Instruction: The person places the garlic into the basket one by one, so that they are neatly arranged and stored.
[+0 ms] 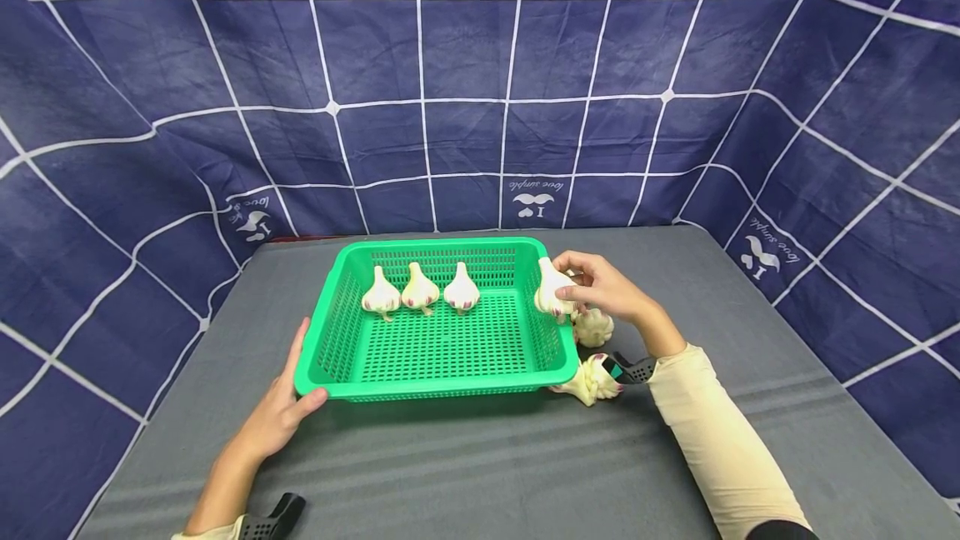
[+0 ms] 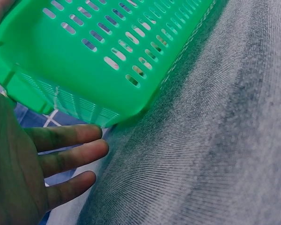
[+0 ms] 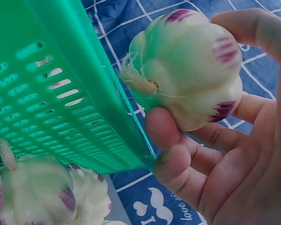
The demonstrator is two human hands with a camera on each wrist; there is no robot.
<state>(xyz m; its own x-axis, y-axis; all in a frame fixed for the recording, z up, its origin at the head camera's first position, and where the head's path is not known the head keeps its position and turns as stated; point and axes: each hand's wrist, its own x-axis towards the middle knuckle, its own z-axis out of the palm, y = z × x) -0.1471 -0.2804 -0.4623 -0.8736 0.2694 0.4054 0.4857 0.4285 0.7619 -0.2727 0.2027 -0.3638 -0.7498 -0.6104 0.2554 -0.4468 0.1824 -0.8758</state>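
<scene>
My right hand (image 1: 609, 288) grips a white garlic bulb (image 1: 552, 287) with purple streaks, over the right rim of a green plastic basket (image 1: 450, 388). In the right wrist view, thumb and fingers close round the bulb (image 3: 192, 70), its root tuft facing the camera. At the basket's near left corner, my left hand (image 1: 276, 413) rests against the side with its fingers fairly straight. The left wrist view shows those fingers (image 2: 68, 159) extended beside the basket wall. Inside the basket, three garlic bulbs (image 1: 420, 288) stand in a row toward the back.
More garlic bulbs (image 1: 594, 328) lie on the grey cloth-covered table (image 1: 480, 465), just outside the basket's right side. One bulb (image 1: 592, 380) sits near the right front corner, partly behind the wrist camera. A blue checked cloth (image 1: 465, 48) hangs behind and along both sides.
</scene>
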